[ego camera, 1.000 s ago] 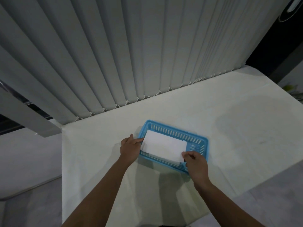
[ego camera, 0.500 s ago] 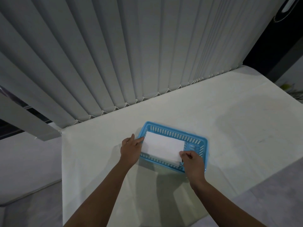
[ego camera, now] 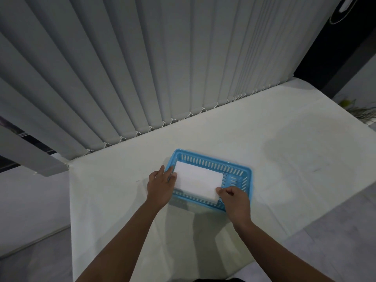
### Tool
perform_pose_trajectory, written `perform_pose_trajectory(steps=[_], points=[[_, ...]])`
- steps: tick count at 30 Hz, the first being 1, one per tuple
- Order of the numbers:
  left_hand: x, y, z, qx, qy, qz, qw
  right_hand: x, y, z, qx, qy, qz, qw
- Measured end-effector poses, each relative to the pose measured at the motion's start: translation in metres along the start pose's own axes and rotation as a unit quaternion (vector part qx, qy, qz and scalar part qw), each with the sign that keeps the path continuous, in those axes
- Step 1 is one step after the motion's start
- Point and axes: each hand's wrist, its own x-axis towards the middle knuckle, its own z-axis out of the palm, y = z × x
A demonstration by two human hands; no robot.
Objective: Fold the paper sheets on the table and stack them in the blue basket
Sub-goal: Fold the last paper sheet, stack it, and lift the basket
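A blue slotted basket (ego camera: 238, 169) sits on the white table (ego camera: 284, 159) a little left of centre. Inside it lies a folded white paper sheet (ego camera: 198, 181), filling the basket's left and middle. My left hand (ego camera: 160, 185) rests at the basket's left end with its fingers on the paper's left edge. My right hand (ego camera: 234, 199) is at the near right of the basket, thumb and fingers pinching the paper's near right corner. Whether more sheets lie under the top one is hidden.
Grey vertical blinds (ego camera: 162, 68) hang along the table's far edge. The table's left edge (ego camera: 70, 200) drops to a grey floor. A green plant (ego camera: 362, 112) shows past the far right corner. Bare tabletop stretches right of the basket.
Both hands have lowered the folded sheet deeper into the basket and shifted it slightly left. The view has tilted a little.
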Motion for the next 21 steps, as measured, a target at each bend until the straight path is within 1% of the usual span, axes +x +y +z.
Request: perform_pose_trajectory(steps=[4,7,12,14,15,16,17,18,19,21], points=[[0.003,-0.004,0.009,0.012,0.018,-0.008,1.000,-0.002,0.001,-0.001,-0.023,-0.002,-0.006,1.000],[0.004,-0.006,0.014,0.054,0.008,-0.008,0.999,-0.003,0.003,-0.002,-0.043,-0.001,-0.016,0.999],[0.006,-0.009,0.019,0.081,0.002,-0.011,0.997,-0.003,0.004,-0.003,-0.079,-0.007,-0.044,0.996],[0.003,-0.003,0.015,0.050,0.021,-0.006,0.999,-0.004,0.001,-0.004,-0.105,0.012,-0.066,0.992],[0.000,0.000,0.012,0.024,0.040,-0.002,0.999,-0.004,0.000,-0.005,-0.128,0.032,-0.104,0.986],[-0.002,0.002,0.011,0.012,0.067,0.010,0.998,-0.004,0.000,-0.005,-0.155,0.053,-0.160,0.974],[-0.004,0.004,0.009,0.028,0.090,0.034,0.995,-0.003,-0.001,-0.004,-0.181,0.065,-0.219,0.957],[-0.005,0.006,0.009,0.064,0.101,0.068,0.990,-0.002,-0.001,-0.003,-0.210,0.059,-0.267,0.939],[-0.005,0.008,0.009,0.107,0.098,0.109,0.983,0.000,-0.002,0.001,-0.243,0.040,-0.296,0.923],[-0.004,0.011,0.012,0.191,0.063,0.186,0.962,0.008,-0.002,0.012,-0.319,0.001,-0.319,0.892]])
